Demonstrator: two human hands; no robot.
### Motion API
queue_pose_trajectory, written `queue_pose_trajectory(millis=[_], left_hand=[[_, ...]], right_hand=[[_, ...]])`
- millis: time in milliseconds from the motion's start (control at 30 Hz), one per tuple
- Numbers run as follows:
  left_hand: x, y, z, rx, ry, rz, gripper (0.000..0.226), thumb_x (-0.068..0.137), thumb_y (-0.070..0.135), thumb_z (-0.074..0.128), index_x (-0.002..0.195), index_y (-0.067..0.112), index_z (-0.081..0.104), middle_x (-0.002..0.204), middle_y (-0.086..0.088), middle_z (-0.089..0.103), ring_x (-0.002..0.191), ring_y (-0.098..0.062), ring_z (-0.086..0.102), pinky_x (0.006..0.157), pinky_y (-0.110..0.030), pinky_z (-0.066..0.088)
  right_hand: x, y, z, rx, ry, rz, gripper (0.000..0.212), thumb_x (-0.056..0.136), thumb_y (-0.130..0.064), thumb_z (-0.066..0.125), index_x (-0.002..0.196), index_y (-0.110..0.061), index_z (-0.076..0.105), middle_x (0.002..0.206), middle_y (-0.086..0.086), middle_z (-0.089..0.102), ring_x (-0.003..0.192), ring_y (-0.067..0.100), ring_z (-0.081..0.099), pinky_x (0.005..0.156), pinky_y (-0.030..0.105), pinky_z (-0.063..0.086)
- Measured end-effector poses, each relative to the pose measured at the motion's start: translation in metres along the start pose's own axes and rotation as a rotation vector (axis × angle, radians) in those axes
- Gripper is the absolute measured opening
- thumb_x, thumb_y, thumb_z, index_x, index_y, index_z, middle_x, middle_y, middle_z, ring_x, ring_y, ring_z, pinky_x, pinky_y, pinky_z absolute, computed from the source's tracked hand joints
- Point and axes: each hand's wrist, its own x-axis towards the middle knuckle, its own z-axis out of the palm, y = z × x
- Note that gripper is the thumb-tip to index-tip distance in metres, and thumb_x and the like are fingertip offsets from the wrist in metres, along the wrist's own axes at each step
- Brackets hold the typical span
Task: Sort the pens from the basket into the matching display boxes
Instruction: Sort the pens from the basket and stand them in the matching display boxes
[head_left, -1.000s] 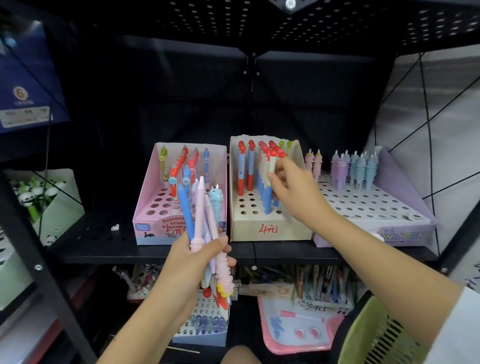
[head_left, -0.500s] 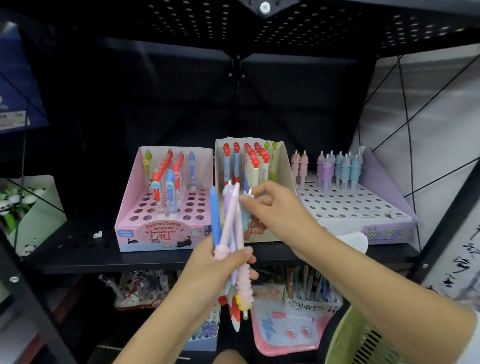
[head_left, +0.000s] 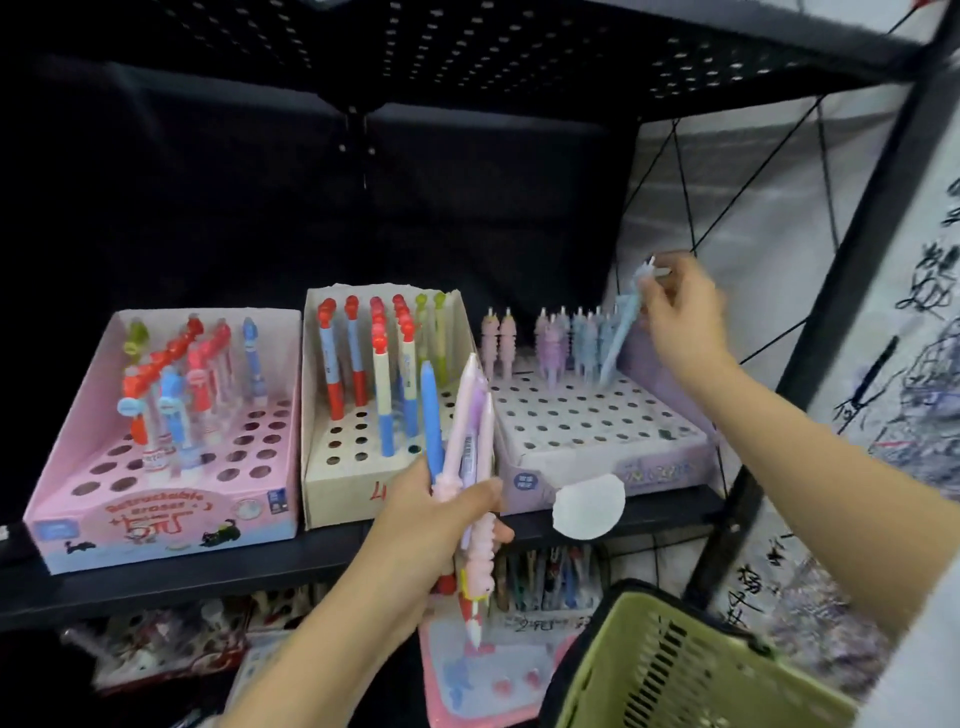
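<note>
A: Right hand (head_left: 683, 317) is up at the far right of the shelf (head_left: 156, 577), fingers (head_left: 655, 291) pinched on the top of a pale blue pen (head_left: 621, 332), which leans with its tip down at the back row of the lilac display box (head_left: 597, 441).

B: Is the tip in a hole?

A: Hard to say, there's blur there; it's right among the standing blue and purple pens. Left hand (head_left: 441, 525) is low in the middle, fingers wrapped around a bunch of pens (head_left: 462, 441), a blue one and pinkish ones, pointing up in front of the cream display box (head_left: 358, 467).

B: And the other boxes?

A: The pink display box (head_left: 156, 519) sits at the left, part filled with red and blue toppers. The green basket (head_left: 675, 670) is bottom right, below the shelf, near the right forearm
</note>
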Motion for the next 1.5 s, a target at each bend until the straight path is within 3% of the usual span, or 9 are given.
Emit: queue_pose_trajectory(millis=[133, 733, 867, 967, 1100, 1167, 1233, 1367, 1500], left_hand=[[0.010, -0.003, 0.011, -0.011, 0.009, 0.010, 0.011, 0.084, 0.006, 0.062, 0.091, 0.012, 0.055, 0.057, -0.003, 0.067, 0.051, -0.017, 0.065, 0.047, -0.026, 0.053], [0.011, -0.007, 0.005, -0.087, -0.017, 0.009, 0.011, 0.085, 0.007, 0.061, 0.096, 0.006, 0.059, 0.064, -0.004, 0.068, 0.059, -0.021, 0.067, 0.053, -0.026, 0.053], [0.005, -0.003, 0.000, -0.145, -0.028, 0.003, 0.008, 0.087, 0.005, 0.057, 0.095, 0.005, 0.061, 0.067, -0.009, 0.068, 0.061, -0.024, 0.067, 0.054, -0.027, 0.055], [0.002, 0.001, -0.003, -0.217, -0.003, -0.001, 0.008, 0.088, 0.003, 0.055, 0.094, 0.004, 0.061, 0.068, -0.012, 0.070, 0.062, -0.024, 0.069, 0.053, -0.026, 0.055], [0.000, 0.005, -0.004, -0.273, 0.023, -0.003, 0.008, 0.088, 0.004, 0.055, 0.094, 0.004, 0.061, 0.069, -0.012, 0.070, 0.064, -0.024, 0.070, 0.055, -0.027, 0.056], [-0.001, 0.006, -0.002, -0.278, 0.044, -0.027, 0.009, 0.087, 0.007, 0.058, 0.095, 0.009, 0.062, 0.066, -0.008, 0.069, 0.059, -0.018, 0.066, 0.051, -0.025, 0.054], [-0.003, 0.007, 0.001, -0.297, 0.050, -0.046, 0.007, 0.085, 0.010, 0.061, 0.091, 0.011, 0.064, 0.061, -0.005, 0.065, 0.053, -0.016, 0.063, 0.044, -0.022, 0.049], [-0.006, 0.006, 0.004, -0.311, 0.040, -0.055, 0.010, 0.084, 0.014, 0.062, 0.094, 0.011, 0.065, 0.062, -0.004, 0.066, 0.053, -0.013, 0.063, 0.042, -0.019, 0.045], [-0.006, 0.007, -0.002, -0.343, 0.026, -0.072, 0.012, 0.088, 0.013, 0.057, 0.094, 0.004, 0.060, 0.060, -0.007, 0.067, 0.051, -0.015, 0.064, 0.045, -0.023, 0.052]], right_hand=[[0.016, 0.036, 0.004, -0.242, -0.051, -0.107, 0.022, 0.096, -0.012, 0.047, 0.115, -0.004, 0.054, 0.079, 0.008, 0.056, 0.071, 0.020, 0.047, 0.055, 0.023, 0.024], [0.037, 0.071, 0.030, -0.679, -0.351, 0.061, 0.029, 0.098, -0.013, 0.036, 0.117, 0.001, 0.053, 0.111, 0.028, 0.060, 0.101, 0.038, 0.058, 0.072, 0.032, 0.039], [0.015, 0.050, 0.030, -0.669, -0.220, 0.077, 0.032, 0.093, -0.004, 0.040, 0.124, -0.001, 0.048, 0.118, 0.025, 0.055, 0.103, 0.039, 0.056, 0.077, 0.037, 0.044], [-0.021, 0.008, 0.023, -0.332, -0.155, -0.177, 0.033, 0.090, -0.005, 0.049, 0.123, -0.005, 0.053, 0.113, 0.012, 0.057, 0.095, 0.028, 0.058, 0.083, 0.041, 0.048], [-0.102, -0.039, 0.001, -0.164, -0.540, -0.786, 0.021, 0.093, -0.026, 0.046, 0.108, -0.023, 0.059, 0.087, -0.011, 0.056, 0.074, 0.000, 0.046, 0.060, 0.018, 0.046], [-0.127, -0.044, -0.005, -0.219, -0.824, -0.726, 0.025, 0.090, -0.055, 0.043, 0.104, -0.039, 0.055, 0.087, -0.026, 0.055, 0.078, -0.007, 0.050, 0.065, 0.016, 0.042], [-0.141, -0.040, -0.002, -0.202, -0.896, -0.765, 0.028, 0.086, -0.059, 0.048, 0.106, -0.041, 0.056, 0.088, -0.034, 0.052, 0.083, -0.014, 0.048, 0.071, 0.013, 0.038], [-0.142, -0.041, 0.000, -0.304, -0.585, -1.248, 0.016, 0.087, -0.011, 0.060, 0.096, -0.020, 0.071, 0.102, 0.002, 0.068, 0.079, 0.018, 0.057, 0.063, 0.024, 0.041], [-0.135, -0.042, 0.006, -0.058, -0.486, -0.957, 0.021, 0.085, -0.018, 0.054, 0.106, -0.023, 0.055, 0.103, 0.000, 0.069, 0.086, 0.011, 0.059, 0.067, 0.026, 0.050]])
